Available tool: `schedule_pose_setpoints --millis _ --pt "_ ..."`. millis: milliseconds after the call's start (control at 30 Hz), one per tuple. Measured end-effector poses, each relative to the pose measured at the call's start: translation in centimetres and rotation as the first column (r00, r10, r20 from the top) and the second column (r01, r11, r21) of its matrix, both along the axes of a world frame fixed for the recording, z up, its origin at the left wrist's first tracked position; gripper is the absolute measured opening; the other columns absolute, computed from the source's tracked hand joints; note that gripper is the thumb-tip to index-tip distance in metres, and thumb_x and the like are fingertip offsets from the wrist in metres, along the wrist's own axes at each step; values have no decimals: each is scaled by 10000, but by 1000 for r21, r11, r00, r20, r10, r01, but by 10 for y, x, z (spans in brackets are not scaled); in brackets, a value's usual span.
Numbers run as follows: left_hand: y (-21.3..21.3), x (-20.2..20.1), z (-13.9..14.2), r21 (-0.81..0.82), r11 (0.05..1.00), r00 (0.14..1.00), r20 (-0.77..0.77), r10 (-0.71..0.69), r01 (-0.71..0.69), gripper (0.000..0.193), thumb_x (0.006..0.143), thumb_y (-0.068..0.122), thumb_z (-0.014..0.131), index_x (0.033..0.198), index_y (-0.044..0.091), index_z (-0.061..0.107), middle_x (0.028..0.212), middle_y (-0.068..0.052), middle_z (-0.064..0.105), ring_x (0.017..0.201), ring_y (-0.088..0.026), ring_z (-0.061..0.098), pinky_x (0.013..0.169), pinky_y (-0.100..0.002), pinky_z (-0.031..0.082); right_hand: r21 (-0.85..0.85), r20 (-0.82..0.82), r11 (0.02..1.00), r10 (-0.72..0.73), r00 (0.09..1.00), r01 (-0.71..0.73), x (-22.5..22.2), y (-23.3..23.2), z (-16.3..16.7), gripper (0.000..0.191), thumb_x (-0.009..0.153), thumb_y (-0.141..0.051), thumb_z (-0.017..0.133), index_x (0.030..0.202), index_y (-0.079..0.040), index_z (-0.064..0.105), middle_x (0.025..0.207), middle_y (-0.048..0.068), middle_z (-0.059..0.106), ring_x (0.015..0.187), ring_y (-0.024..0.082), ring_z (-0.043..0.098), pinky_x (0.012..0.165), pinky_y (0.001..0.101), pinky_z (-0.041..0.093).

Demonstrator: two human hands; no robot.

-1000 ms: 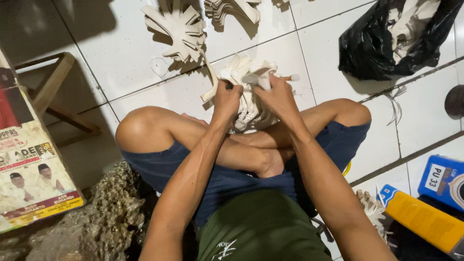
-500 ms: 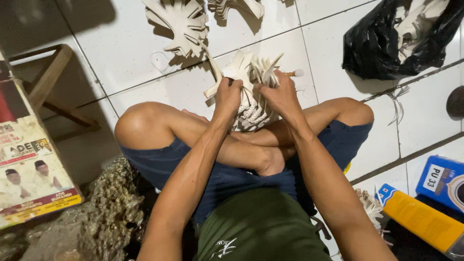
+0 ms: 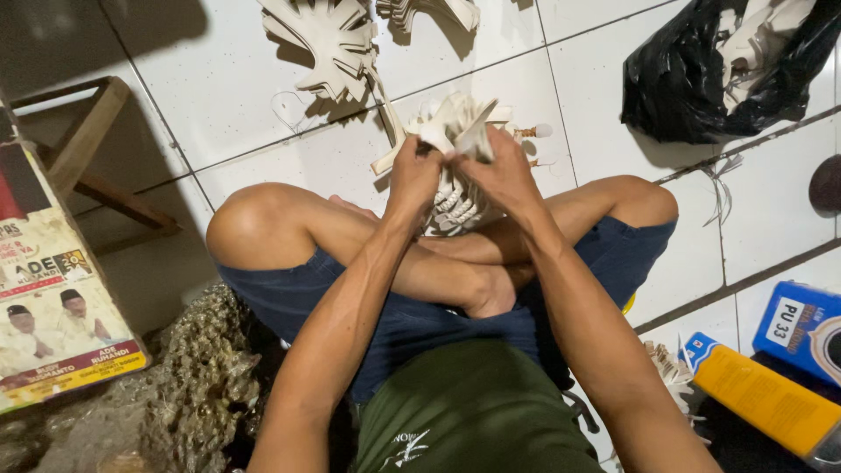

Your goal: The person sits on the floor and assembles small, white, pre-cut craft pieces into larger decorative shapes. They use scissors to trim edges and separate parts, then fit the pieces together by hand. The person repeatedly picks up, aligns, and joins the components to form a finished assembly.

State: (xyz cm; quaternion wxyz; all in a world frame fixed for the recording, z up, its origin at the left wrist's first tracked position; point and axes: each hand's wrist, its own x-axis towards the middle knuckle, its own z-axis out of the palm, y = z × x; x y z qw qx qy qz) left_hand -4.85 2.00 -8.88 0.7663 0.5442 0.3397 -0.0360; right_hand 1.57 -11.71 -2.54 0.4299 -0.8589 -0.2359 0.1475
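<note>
1. Left hand [image 3: 413, 175] and right hand [image 3: 495, 171] both clench the pale leaf bundle [image 3: 455, 166] above the crossed legs.
2. Judged risk: the thin lobes could snap or slip if squeezed harder.
3. Black bag [image 3: 701, 74] sits top right.
4. Blue box [image 3: 802, 328] and yellow box [image 3: 758, 398] lie lower right.
5. Printed poster [image 3: 53, 307] leans left.

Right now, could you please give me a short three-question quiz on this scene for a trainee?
1. True or false: both hands grip the pale cut-out bundle.
2. What lies on the tiles at top right? A) black plastic bag B) red bucket C) metal pan
3. What colour is the box lying under the blue box?

Key: 1 true: left hand and right hand both clasp it. 2 A. 3 yellow box.
</note>
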Motion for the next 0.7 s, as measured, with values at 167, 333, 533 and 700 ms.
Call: schedule_pose_setpoints --millis 167,333,533,700 --pt "0 2 1 42 999 1000 -13 -17 17 225 952 120 607 1143 3 612 756 -54 649 624 -89 522 522 -264 405 -132 -60 990 42 997 -49 4 3 -1 357 768 -190 847 1020 13 698 819 149 728 702 244 709 651 370 553" --pt "0 1 2 1 1000 1000 12 12 -12 196 939 89 599 1107 -10 619 753 -60 631 608 -102 505 511 -273 395 -23 -145 979 -206 968 205 3 -4 -3 265 824 -159 784 1039 -17 722 861 157 751 755 252 701 688 372 567" --pt "0 2 0 -75 996 998 45 44 -41 173 931 75 596 1059 -26 653 828 -54 694 678 -104 600 568 -260 478 -254 -9 967 25 1000 -26 0 7 -5 422 741 -272 926 953 11 697 759 127 707 664 184 667 637 350 529" --pt "3 2 4 60 998 1000 8 -7 7 189 937 96 609 1043 -29 702 820 -75 696 682 -114 591 582 -265 470 -195 -108 979 -76 991 54 3 8 -6 282 780 -170 834 963 13 721 780 133 719 678 229 682 638 379 540"
